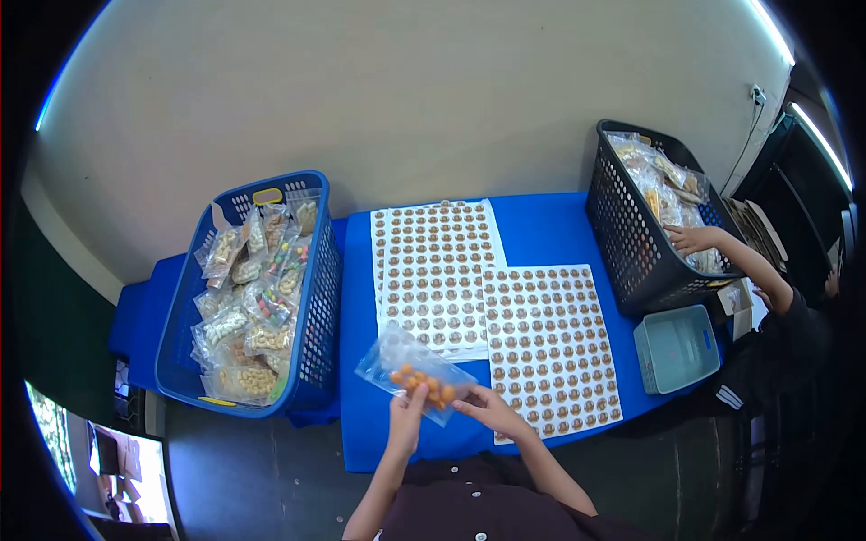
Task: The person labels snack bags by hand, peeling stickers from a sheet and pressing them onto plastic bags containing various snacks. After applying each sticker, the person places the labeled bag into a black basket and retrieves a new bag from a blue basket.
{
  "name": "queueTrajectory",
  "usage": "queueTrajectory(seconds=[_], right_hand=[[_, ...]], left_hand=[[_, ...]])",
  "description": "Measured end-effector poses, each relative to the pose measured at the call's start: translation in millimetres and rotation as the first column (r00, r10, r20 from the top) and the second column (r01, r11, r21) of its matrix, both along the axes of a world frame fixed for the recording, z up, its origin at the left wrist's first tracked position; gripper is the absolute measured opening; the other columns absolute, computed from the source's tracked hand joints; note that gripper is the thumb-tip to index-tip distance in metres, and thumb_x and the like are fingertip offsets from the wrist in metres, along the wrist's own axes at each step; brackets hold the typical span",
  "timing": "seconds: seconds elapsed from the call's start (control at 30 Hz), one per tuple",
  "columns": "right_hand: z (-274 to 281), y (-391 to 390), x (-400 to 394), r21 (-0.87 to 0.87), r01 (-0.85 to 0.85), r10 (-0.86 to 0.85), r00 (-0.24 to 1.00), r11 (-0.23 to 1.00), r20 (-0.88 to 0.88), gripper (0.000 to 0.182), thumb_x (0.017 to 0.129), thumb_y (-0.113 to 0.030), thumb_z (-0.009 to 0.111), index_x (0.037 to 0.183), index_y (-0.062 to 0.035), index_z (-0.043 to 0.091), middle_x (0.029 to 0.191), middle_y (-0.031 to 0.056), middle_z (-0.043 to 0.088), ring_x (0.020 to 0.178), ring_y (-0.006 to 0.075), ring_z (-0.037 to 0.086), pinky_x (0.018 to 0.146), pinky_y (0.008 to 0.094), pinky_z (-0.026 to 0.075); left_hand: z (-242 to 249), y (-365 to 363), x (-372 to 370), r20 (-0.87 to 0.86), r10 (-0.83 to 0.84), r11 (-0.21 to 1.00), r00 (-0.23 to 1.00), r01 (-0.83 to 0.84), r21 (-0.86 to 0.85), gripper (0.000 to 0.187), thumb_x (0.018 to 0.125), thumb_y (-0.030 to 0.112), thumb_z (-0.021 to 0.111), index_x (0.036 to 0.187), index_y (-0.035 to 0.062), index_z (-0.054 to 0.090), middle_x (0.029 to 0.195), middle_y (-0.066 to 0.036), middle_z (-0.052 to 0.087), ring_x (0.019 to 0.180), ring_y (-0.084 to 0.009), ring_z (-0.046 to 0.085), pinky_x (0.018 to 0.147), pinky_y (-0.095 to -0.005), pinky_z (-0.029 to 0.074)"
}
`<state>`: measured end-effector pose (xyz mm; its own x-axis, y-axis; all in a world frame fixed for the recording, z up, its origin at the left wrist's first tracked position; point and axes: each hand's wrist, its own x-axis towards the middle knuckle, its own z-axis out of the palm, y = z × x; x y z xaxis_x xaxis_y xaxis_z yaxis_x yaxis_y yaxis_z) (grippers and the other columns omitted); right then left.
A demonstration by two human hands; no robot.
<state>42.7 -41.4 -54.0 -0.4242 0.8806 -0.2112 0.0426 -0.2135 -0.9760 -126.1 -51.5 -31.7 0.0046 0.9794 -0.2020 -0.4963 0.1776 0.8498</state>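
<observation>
A clear plastic bag (397, 350) with round orange snacks inside is held over the table's front edge. My left hand (409, 420) grips its lower side, thumb lying over the snacks. On the bag's right corner, the fingers of my right hand (490, 410) are closed. The upper part of the bag is flat and see-through. Beneath and behind it lie white sheets of round brown stickers: one stack (433, 279) at the left, and another sheet (552, 352) to the right, close to my right hand.
A blue basket (317, 307) full of bagged snacks stands at the left. At the back right is a black basket (622, 243) of bags, with another person's hand (695, 238) reaching into it. A grey-green bin (666, 379) sits at the right edge of the blue-covered table (541, 225).
</observation>
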Motion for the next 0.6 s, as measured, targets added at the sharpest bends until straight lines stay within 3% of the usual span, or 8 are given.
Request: queueTrajectory(seconds=[0.07,0.1,0.17,0.27,0.37,0.5,0.6], right_hand=[[-14,-11,16,0.167,0.096,-0.148,0.93,0.981,0.337,0.049,0.076,-0.031,0.063,0.113,-0.0028,0.048,0.105,0.0132,0.053,0.098,0.0212,0.051,0.083,0.0313,0.039],[-33,-17,28,0.187,0.137,-0.217,0.82,0.973,0.529,0.052,0.074,-0.03,0.064,0.115,-0.0038,0.046,0.11,0.0159,0.048,0.103,0.0254,0.046,0.086,0.035,0.037],[-79,-38,51,0.251,0.197,-0.317,0.479,0.948,0.819,0.058,0.071,-0.027,0.066,0.119,-0.0059,0.042,0.12,0.0214,0.039,0.112,0.0339,0.038,0.091,0.0425,0.033],[-104,-71,67,0.105,0.224,-0.178,0.338,0.969,0.924,0.068,0.068,-0.022,0.067,0.127,-0.0105,0.034,0.13,0.024,0.023,0.121,0.0418,0.02,0.095,0.0521,0.024],[-140,-89,66,0.265,0.175,-0.308,0.307,0.948,0.901,0.075,0.067,-0.018,0.068,0.13,-0.0135,0.028,0.136,0.0214,0.014,0.125,0.0435,0.01,0.096,0.059,0.017],[-136,-76,66,0.268,0.168,-0.309,0.306,0.948,0.901,0.077,0.067,-0.017,0.068,0.132,-0.0152,0.026,0.137,0.0205,0.013,0.126,0.0425,0.009,0.098,0.0546,0.016],[-139,-54,68,0.284,0.154,-0.319,0.303,0.946,0.898,0.078,0.067,-0.017,0.068,0.132,-0.0159,0.026,0.137,0.0203,0.012,0.127,0.0407,0.008,0.098,0.0547,0.016]], left_hand=[[4,3,-9,-0.031,0.104,0.994,0.994,-0.105,-0.036,0.02,0.088,0.017,0.047,0.098,0.0013,0.051,0.09,-0.006,0.056,0.081,-0.0129,0.057,0.071,-0.0263,0.048],[10,3,-16,-0.033,0.131,0.991,0.991,-0.132,-0.037,0.02,0.088,0.017,0.047,0.098,0.0007,0.051,0.092,-0.007,0.057,0.082,-0.0136,0.057,0.073,-0.027,0.048],[2,2,-35,-0.014,0.164,0.986,0.986,-0.164,-0.026,0.02,0.088,0.017,0.047,0.099,0.0009,0.05,0.092,-0.007,0.056,0.084,-0.013,0.057,0.074,-0.0265,0.048],[1,-4,-46,-0.05,0.206,0.978,0.977,-0.207,-0.009,0.02,0.088,0.018,0.046,0.1,0.0015,0.049,0.091,-0.006,0.056,0.084,-0.0118,0.056,0.074,-0.0254,0.047],[-7,-10,-48,-0.089,0.196,0.979,0.977,-0.2,-0.043,0.021,0.088,0.018,0.046,0.101,0.0015,0.048,0.09,-0.005,0.055,0.084,-0.0112,0.055,0.074,-0.0254,0.047],[1,-13,-36,-0.135,0.177,0.977,0.975,-0.191,-0.094,0.017,0.088,0.018,0.046,0.097,0.0035,0.049,0.085,-0.003,0.054,0.076,-0.0089,0.054,0.069,-0.0243,0.047],[-2,-15,-31,-0.09,0.065,0.995,0.994,-0.072,-0.072,0.021,0.088,0.017,0.048,0.101,0.0014,0.048,0.093,-0.006,0.055,0.085,-0.0126,0.055,0.075,-0.027,0.046]])
